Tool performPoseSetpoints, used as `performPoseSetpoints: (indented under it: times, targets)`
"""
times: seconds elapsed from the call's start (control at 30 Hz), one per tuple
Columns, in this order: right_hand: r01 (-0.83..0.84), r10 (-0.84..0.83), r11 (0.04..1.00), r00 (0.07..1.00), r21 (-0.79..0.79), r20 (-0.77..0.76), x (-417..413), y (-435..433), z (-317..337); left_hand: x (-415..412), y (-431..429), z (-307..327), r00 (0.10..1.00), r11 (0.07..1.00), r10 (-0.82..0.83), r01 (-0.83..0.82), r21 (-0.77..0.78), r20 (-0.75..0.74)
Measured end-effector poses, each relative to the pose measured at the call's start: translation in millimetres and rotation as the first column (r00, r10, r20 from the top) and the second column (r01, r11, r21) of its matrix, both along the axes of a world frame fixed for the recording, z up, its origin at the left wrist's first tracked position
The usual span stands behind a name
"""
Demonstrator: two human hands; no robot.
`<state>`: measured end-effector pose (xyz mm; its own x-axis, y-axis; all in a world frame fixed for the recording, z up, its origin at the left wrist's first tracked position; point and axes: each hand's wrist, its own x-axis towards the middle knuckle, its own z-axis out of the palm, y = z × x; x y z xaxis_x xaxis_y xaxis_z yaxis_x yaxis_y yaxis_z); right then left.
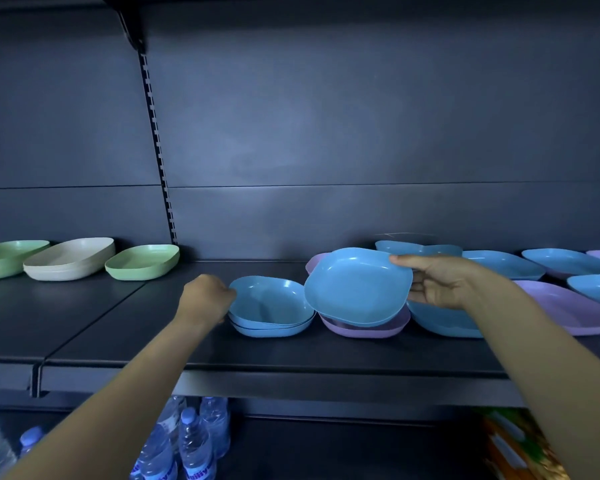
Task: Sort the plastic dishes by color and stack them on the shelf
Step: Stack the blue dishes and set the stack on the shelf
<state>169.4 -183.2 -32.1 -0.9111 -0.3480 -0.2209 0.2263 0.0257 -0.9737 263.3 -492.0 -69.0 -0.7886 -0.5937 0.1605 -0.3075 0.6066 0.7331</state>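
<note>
My right hand (437, 284) grips the right rim of a blue dish (355, 289), held tilted above a purple dish (364, 329) on the dark shelf (291, 355). My left hand (205, 297) is closed on the left rim of a short stack of blue dishes (271, 308) in the middle of the shelf. To the right lie several loose blue dishes (503, 263) and purple dishes (568, 308), unsorted. At the far left stand a green dish (142, 261), a beige stack (70, 259) and another green stack (4, 258).
A slotted upright (158, 150) runs down the dark back panel. The shelf splits at a seam (37, 375) on the left. Below the shelf stand water bottles (194, 441) and an orange and green package (520, 445).
</note>
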Motion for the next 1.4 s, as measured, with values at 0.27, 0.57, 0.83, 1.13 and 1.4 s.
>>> performPoseSetpoints:
  times: [0.27, 0.57, 0.83, 1.13, 1.4]
  targets:
    - [0.024, -0.021, 0.996, 0.999, 0.084, -0.036, 2, -11, -7, -3, -5, -13, 0.991, 0.99, -0.078, 0.064, 0.126, 0.109]
    - [-0.002, 0.001, 0.998, 1.0, -0.069, -0.008, 13, -6, -13, 0, -8, -5, 0.986, 0.892, -0.154, 0.109, 0.438, 0.067]
    - [0.201, -0.195, 0.978, 0.975, 0.053, -0.108, 7, 33, 7, 14, -9, 28, 0.983, 0.883, -0.162, 0.185, 0.431, -0.088]
    - [0.359, -0.266, 0.867, 0.92, 0.347, -0.287, -24, 91, 24, -11, 54, 41, 0.956, 0.848, -0.267, 0.292, 0.443, -0.119]
    - [0.372, 0.012, 0.629, 0.873, 0.682, -0.487, -60, 99, -4, -40, 98, 38, 0.964, 0.846, -0.219, 0.265, 0.463, -0.152]
